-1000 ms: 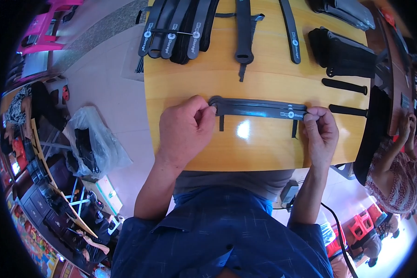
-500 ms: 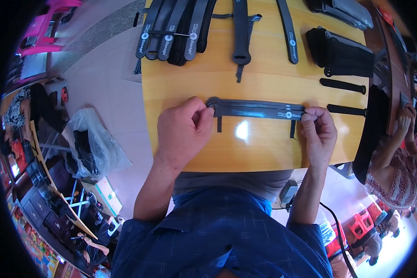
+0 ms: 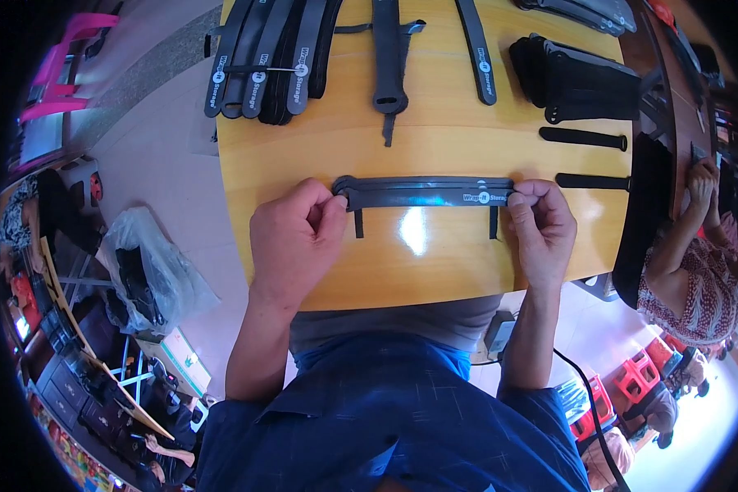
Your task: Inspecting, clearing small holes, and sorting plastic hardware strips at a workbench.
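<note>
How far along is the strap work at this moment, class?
Done, by the look of it: a bundle of black straps lies banded together at the table's far left. In hand: the left hand and right hand pinch the ends of one long strap stack. Left: loose straps and short pieces beyond.

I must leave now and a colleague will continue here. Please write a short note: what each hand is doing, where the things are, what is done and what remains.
Left hand: pinches the left end of the stacked black straps.
Right hand: pinches their right end.
The stack lies flat near the front edge of the wooden table.
Done: the stack looks aligned; two thin strips lie under it.
Left: it is not yet bound; a bundled set and loose straps lie further back.
</note>
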`<state>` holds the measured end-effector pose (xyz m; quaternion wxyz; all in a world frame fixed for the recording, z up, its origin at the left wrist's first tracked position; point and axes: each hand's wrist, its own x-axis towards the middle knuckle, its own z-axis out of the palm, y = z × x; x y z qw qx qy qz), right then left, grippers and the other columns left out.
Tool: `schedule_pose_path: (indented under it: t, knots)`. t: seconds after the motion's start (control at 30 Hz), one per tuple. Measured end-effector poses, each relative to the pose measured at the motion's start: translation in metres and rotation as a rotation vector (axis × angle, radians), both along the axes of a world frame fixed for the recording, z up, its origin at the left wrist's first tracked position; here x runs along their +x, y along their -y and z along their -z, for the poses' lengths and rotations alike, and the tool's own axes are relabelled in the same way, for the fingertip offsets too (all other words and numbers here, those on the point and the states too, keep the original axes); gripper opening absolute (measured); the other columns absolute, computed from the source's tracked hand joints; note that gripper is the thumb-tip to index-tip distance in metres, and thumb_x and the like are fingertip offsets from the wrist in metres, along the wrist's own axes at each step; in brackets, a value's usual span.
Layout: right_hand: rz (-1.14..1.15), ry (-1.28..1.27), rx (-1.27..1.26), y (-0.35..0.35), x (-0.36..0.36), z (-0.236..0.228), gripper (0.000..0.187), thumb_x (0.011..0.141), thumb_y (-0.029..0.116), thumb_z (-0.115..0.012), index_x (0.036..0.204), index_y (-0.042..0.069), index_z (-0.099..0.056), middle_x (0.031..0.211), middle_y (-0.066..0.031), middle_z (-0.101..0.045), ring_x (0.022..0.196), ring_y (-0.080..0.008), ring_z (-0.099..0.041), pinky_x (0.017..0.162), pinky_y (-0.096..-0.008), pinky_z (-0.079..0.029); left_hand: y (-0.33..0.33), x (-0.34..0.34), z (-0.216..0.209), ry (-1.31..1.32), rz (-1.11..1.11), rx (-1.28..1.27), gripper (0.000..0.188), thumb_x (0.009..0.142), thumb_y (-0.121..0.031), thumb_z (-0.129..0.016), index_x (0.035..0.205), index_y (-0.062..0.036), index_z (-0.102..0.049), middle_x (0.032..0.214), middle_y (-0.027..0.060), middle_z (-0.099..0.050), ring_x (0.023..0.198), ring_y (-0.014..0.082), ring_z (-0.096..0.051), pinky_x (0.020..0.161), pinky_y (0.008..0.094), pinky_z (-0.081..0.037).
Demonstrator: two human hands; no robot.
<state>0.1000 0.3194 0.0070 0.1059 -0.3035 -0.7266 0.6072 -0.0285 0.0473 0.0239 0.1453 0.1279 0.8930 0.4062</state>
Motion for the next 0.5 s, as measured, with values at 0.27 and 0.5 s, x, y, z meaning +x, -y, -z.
schedule_pose_path:
  t: [0.27, 0.5]
  knots:
    - [0.008, 0.004, 0.034, 0.0014, -0.0034, -0.0002, 0.007, 0.099, 0.002, -0.070, 0.105, 0.000, -0.067, 0.086, 0.0033, -0.067, 0.075, -0.0009, -0.056, 0.068, -0.0173, -0.046, -0.0001, -0.0020, -0.0016, -0.016, 0.006, -0.015, 0.018, 0.089, -0.007, -0.076, 0.078, -0.0042, -0.062, 0.059, 0.0098, -0.062, 0.048, 0.0208, -0.058, 0.051, 0.0317, -0.044]
    - [0.020, 0.017, 0.156, 0.0010, 0.0016, 0.0015, 0.006, 0.099, 0.003, -0.071, 0.103, 0.000, -0.068, 0.085, 0.0040, -0.066, 0.075, -0.0020, -0.057, 0.068, -0.0178, -0.047, -0.0019, 0.0012, 0.0030, -0.008, 0.005, -0.002, 0.018, 0.089, -0.013, -0.076, 0.078, -0.0051, -0.064, 0.068, 0.0118, -0.068, 0.061, 0.0324, -0.068, 0.056, 0.0404, -0.051]
